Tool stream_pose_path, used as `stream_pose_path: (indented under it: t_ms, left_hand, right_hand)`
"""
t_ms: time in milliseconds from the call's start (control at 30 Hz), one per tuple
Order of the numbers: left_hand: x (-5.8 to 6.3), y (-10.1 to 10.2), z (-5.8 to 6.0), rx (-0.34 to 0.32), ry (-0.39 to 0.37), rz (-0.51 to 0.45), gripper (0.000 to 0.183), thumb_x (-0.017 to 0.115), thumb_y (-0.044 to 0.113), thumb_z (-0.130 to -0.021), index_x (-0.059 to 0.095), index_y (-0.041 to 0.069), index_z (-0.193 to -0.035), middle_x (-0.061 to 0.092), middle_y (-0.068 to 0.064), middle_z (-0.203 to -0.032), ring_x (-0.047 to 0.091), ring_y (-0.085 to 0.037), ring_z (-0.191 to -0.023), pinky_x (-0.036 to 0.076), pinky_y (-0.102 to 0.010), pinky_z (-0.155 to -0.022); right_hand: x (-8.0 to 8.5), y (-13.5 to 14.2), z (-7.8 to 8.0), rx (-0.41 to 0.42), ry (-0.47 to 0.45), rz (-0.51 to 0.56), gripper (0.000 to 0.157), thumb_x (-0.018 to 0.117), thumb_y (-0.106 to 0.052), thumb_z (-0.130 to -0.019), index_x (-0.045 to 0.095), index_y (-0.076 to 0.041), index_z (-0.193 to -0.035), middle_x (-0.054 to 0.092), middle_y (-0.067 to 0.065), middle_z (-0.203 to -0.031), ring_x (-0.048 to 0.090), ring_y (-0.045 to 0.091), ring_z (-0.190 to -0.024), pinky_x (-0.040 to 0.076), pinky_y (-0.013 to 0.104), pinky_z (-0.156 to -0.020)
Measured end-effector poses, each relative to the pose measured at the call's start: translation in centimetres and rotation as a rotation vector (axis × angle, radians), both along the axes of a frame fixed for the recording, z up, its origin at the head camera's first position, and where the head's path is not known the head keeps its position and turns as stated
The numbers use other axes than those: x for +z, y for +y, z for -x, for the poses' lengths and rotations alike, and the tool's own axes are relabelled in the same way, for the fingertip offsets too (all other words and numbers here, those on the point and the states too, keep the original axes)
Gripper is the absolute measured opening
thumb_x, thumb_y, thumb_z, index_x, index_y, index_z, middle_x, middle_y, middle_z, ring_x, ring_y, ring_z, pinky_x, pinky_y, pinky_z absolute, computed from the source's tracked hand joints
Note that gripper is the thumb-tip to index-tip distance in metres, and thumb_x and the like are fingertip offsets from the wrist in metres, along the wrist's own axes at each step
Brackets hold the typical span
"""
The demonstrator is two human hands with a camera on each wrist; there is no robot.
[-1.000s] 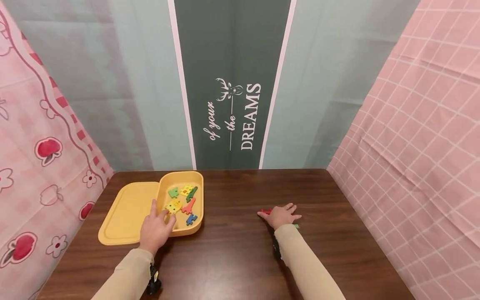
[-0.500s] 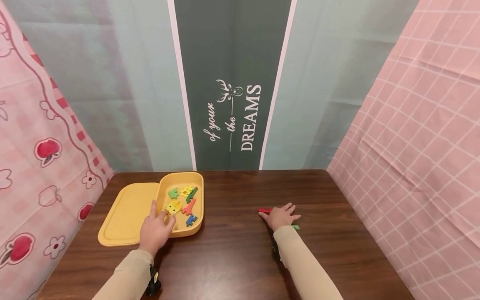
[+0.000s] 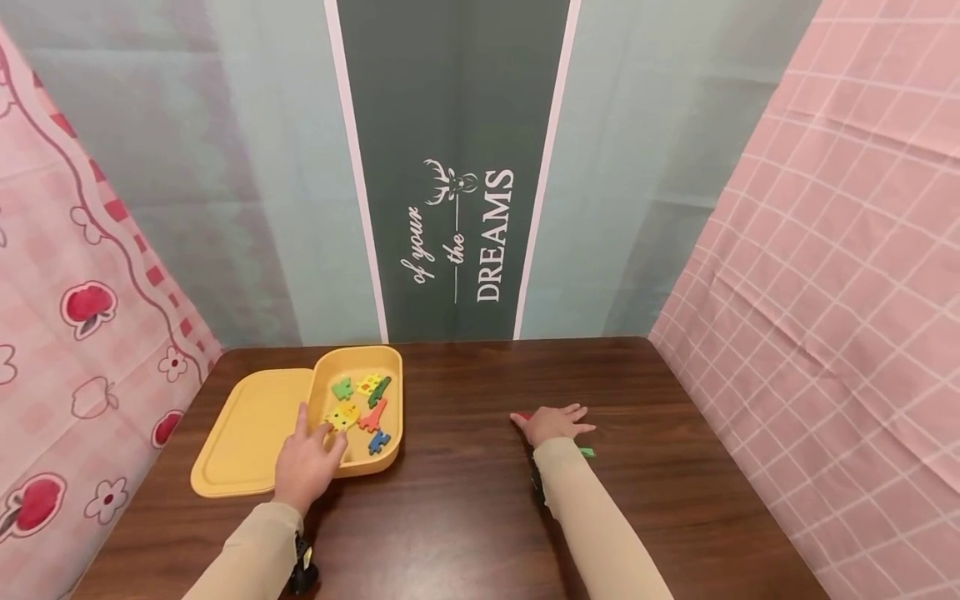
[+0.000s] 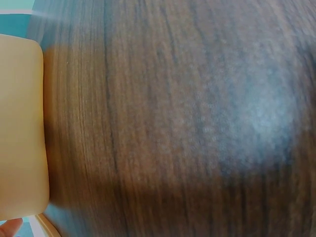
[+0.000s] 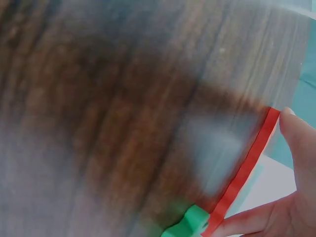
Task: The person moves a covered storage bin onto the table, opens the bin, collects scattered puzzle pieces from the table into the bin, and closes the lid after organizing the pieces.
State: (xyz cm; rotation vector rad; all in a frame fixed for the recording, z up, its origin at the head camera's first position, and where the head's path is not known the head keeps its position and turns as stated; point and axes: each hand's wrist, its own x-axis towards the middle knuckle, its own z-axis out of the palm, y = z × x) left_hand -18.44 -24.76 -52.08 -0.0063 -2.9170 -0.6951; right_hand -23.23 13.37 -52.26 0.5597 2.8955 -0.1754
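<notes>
My left hand [image 3: 303, 462] rests palm down at the near left corner of a yellow box [image 3: 367, 469], its fingers loosely extended over the rim. In the left wrist view the box wall [image 4: 22, 128] fills the left edge, and a bit of fingertip shows below it. On the table to the right, my right hand [image 3: 551, 425] lies palm down with spread fingers over a flat red piece [image 5: 242, 177] and a green piece [image 5: 190, 222]. The thumb touches the red piece's far end, and a finger is at its near end. From above, the hand hides most of both.
Inside the box lie a yellow spotted puzzle piece [image 3: 343, 417], a coral-red one [image 3: 372, 415], a blue one [image 3: 378, 442] and several green and yellow ones. The yellow lid [image 3: 243, 437] lies left of the box. Curtains stand behind the dark wooden table [image 3: 465, 533].
The hands keep nearly the same places. The right hand's thumb covers more of the red piece than before. The head view has shifted slightly.
</notes>
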Motion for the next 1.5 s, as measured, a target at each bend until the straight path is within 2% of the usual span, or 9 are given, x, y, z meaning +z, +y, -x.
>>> stream_pose_path:
  t_ms: [133, 333, 433, 600, 933, 1000, 1233, 1400, 1500]
  left_hand:
    - [-0.3, 0.3, -0.3, 0.008, -0.003, -0.014, 0.052, 0.042, 0.039, -0.094, 0.061, -0.006, -0.113, 0.012, -0.033, -0.147, 0.048, -0.051, -0.103, 0.034, -0.058, -0.093]
    - [-0.4, 0.6, -0.5, 0.003, -0.026, -0.022, 0.052, 0.044, 0.039, -0.094, 0.061, -0.005, -0.115, 0.012, -0.032, -0.148, 0.048, -0.050, -0.103, 0.035, -0.058, -0.092]
    - [-0.2, 0.3, -0.3, 0.006, 0.002, -0.006, 0.051, 0.045, 0.038, -0.094, 0.061, -0.006, -0.114, 0.014, -0.032, -0.147, 0.049, -0.050, -0.102, 0.036, -0.058, -0.092]
    - [0.0, 0.0, -0.1, 0.001, 0.006, -0.001, 0.051, 0.044, 0.039, -0.094, 0.061, -0.005, -0.114, 0.014, -0.032, -0.147, 0.049, -0.050, -0.102, 0.036, -0.058, -0.091]
    - [0.0, 0.2, 0.0, 0.012, -0.004, -0.010, 0.050, 0.044, 0.039, -0.094, 0.062, -0.004, -0.113, 0.013, -0.032, -0.148, 0.048, -0.051, -0.104, 0.034, -0.058, -0.093]
    - [0.0, 0.2, 0.0, 0.011, -0.006, -0.012, 0.051, 0.044, 0.039, -0.094, 0.061, -0.004, -0.114, 0.013, -0.032, -0.148, 0.048, -0.050, -0.104, 0.035, -0.058, -0.093]
    - [0.0, 0.3, 0.2, 0.013, -0.033, -0.020, 0.052, 0.045, 0.040, -0.094, 0.060, -0.005, -0.117, 0.011, -0.030, -0.149, 0.047, -0.049, -0.106, 0.034, -0.057, -0.094]
    - [0.2, -0.1, 0.3, 0.017, -0.025, -0.013, 0.052, 0.044, 0.040, -0.094, 0.060, -0.004, -0.117, 0.011, -0.031, -0.148, 0.047, -0.049, -0.105, 0.034, -0.057, -0.094]
    - [0.2, -0.2, 0.4, 0.019, -0.028, -0.015, 0.052, 0.044, 0.040, -0.094, 0.060, -0.004, -0.117, 0.011, -0.031, -0.149, 0.047, -0.049, -0.106, 0.034, -0.057, -0.094]
  right_hand:
    - [-0.8, 1.1, -0.4, 0.076, 0.005, -0.004, 0.089, 0.046, -0.073, -0.079, 0.060, 0.006, -0.119, 0.016, 0.045, -0.139, 0.010, 0.059, -0.129, 0.016, 0.074, -0.093]
    - [-2.0, 4.5, -1.4, 0.217, 0.004, 0.003, 0.103, 0.052, -0.074, -0.074, 0.040, 0.007, -0.136, 0.013, 0.039, -0.144, 0.008, 0.054, -0.133, 0.014, 0.074, -0.094]
    - [-2.0, 5.3, -1.6, 0.262, 0.017, 0.050, 0.107, 0.054, -0.076, -0.070, 0.038, 0.005, -0.138, 0.013, 0.039, -0.144, 0.008, 0.054, -0.133, 0.011, 0.075, -0.093]
    - [-2.1, 4.9, -1.4, 0.243, 0.021, 0.099, 0.112, 0.055, -0.079, -0.066, 0.041, 0.009, -0.134, 0.011, 0.041, -0.143, 0.008, 0.055, -0.132, 0.012, 0.075, -0.094]
    - [-1.7, 3.5, -1.1, 0.159, 0.071, 0.047, 0.109, 0.054, -0.078, -0.069, 0.045, 0.013, -0.128, 0.008, 0.043, -0.142, 0.008, 0.057, -0.131, 0.015, 0.074, -0.094]
    - [-1.9, 3.7, -1.0, 0.172, 0.080, 0.059, 0.109, 0.053, -0.078, -0.069, 0.044, 0.013, -0.129, 0.008, 0.042, -0.142, 0.008, 0.057, -0.131, 0.015, 0.074, -0.094]
    - [-2.5, 5.9, -0.4, 0.371, 0.150, 0.138, 0.103, 0.053, -0.075, -0.072, 0.040, 0.002, -0.139, 0.011, 0.034, -0.147, 0.009, 0.052, -0.134, 0.012, 0.073, -0.096]
    - [-2.1, 5.5, 0.0, 0.399, 0.159, 0.132, 0.106, 0.056, -0.076, -0.068, 0.040, 0.002, -0.138, 0.016, 0.033, -0.147, 0.013, 0.050, -0.134, 0.014, 0.071, -0.097]
    - [-1.6, 4.6, 0.0, 0.376, 0.115, 0.132, 0.107, 0.058, -0.076, -0.066, 0.042, 0.005, -0.135, 0.015, 0.034, -0.147, 0.013, 0.050, -0.134, 0.014, 0.070, -0.098]
